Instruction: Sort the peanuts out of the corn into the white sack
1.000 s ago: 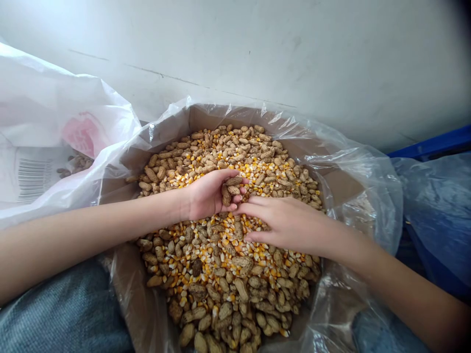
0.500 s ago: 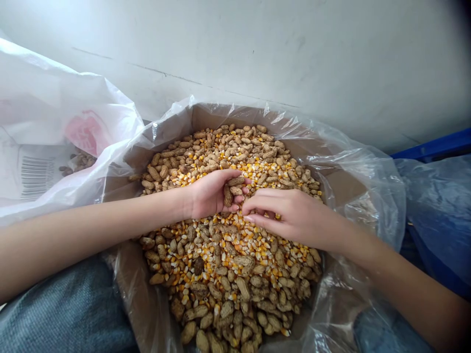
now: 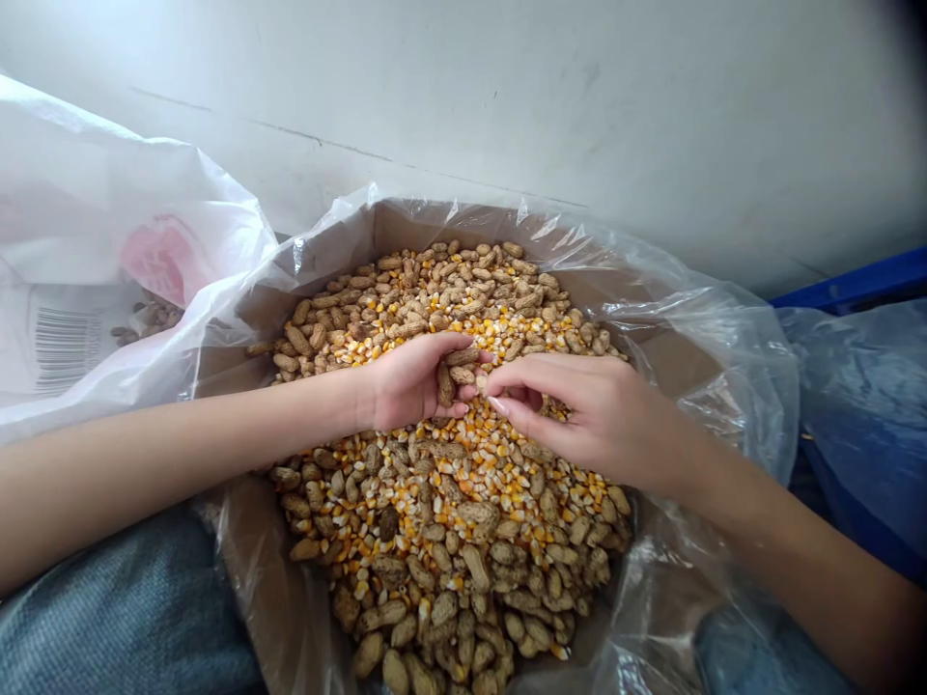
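My left hand (image 3: 416, 381) is closed around several peanuts in their shells (image 3: 450, 372), just above a mix of peanuts and yellow corn kernels (image 3: 463, 512). My right hand (image 3: 586, 415) hovers over the same mix, almost touching the left fingertips. Its curved fingers and thumb leave a gap, and I see nothing held there. The mix fills a cardboard box (image 3: 406, 227) lined with a clear plastic bag (image 3: 695, 376).
A white plastic bag (image 3: 69, 349) with a barcode and a few peanuts lies to the left. A blue crate edge (image 3: 855, 285) and blue plastic sheet (image 3: 861, 415) are on the right. Grey wall stands behind. Blue-grey cloth (image 3: 123, 608) lies at lower left.
My right hand has moved up and left, closer to my left hand, and its fingers have curled in. My left hand stays in place, holding the peanuts.
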Demonstrator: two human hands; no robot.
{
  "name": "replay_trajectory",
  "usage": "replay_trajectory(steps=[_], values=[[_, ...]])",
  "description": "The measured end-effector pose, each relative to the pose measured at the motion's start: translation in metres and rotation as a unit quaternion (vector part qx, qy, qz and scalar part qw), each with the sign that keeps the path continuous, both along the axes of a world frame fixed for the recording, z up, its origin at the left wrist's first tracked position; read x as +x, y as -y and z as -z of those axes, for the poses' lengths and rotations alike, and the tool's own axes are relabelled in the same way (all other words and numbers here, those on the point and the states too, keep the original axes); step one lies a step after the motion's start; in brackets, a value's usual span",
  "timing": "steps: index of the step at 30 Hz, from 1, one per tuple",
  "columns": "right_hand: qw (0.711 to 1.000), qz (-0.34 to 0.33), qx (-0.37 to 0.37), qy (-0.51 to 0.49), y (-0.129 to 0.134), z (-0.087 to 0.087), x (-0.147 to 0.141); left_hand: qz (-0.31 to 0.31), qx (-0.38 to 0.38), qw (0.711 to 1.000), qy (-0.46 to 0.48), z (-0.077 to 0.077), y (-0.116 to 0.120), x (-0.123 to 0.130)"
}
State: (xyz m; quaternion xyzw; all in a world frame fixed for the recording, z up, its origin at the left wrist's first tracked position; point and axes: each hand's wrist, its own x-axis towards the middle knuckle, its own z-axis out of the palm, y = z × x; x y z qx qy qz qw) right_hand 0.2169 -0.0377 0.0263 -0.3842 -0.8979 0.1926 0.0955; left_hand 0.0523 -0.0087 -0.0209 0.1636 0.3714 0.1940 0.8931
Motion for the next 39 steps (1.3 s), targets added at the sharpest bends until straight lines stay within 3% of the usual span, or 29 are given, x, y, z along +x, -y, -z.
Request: replay_trajectory(steps=[5,11,16,20,25,31,33,35,39], values=[[0.997,0.014,0.03,-0.063,0.003,0.006,-0.008,-0.006,0.0,1.0,-0.012,0.0,0.001,0.001],[0.998,0.001,0.011,-0.064,0.004,0.018,-0.013,-0.002,-0.011,1.0,-0.019,0.0,0.002,0.002],[0.997,0.024,0.027,-0.07,0.001,0.015,-0.01,0.004,-0.008,1.0,-0.023,0.0,0.001,0.002],[0.996,0.09,-0.021,-0.007,-0.002,0.012,-0.005,0.01,-0.016,1.0,-0.009,-0.002,0.001,0.001],[0.99,0.064,-0.118,0.038,-0.002,0.017,-0.005,0.026,-0.012,0.999,-0.018,-0.005,0.001,0.001],[0.993,0.066,-0.086,0.039,0.002,0.012,-0.008,0.008,-0.012,1.0,0.013,0.0,0.002,0.001],[0.998,0.034,-0.048,0.032,0.006,0.008,-0.011,0.003,-0.017,1.0,0.024,0.0,0.001,0.0],[0.999,-0.039,-0.011,0.016,0.012,0.007,-0.017,0.0,-0.03,0.999,0.02,-0.001,0.001,0.0],[0.98,-0.19,0.051,0.018,0.028,0.022,-0.036,-0.006,-0.048,0.999,0.005,-0.004,0.0,0.0]])
